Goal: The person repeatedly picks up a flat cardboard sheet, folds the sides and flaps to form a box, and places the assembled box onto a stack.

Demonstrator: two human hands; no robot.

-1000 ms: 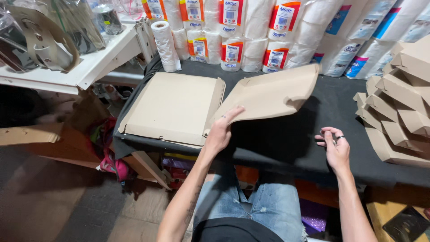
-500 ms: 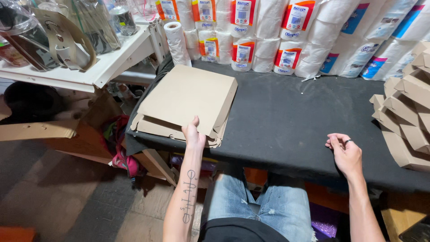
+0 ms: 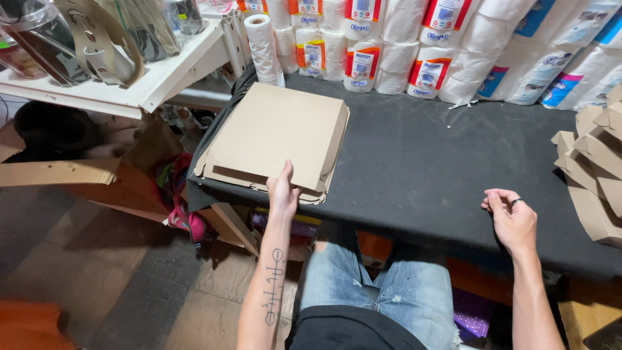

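Note:
A flat brown cardboard box lies closed on the left part of a black-covered table, on top of another flat cardboard piece. My left hand presses on the box's near edge with fingers flat. My right hand, wearing a dark ring, hovers with loosely curled fingers over the table's near edge at the right, holding nothing.
A stack of folded cardboard pieces sits at the right edge. Packs of paper rolls line the table's back. A white shelf with clutter stands at the left. My denim-clad legs are below the table.
The box's lid, held open a second ago, has been folded down shut. My left hand slid to the box's near edge. My right hand stayed near the table's front.

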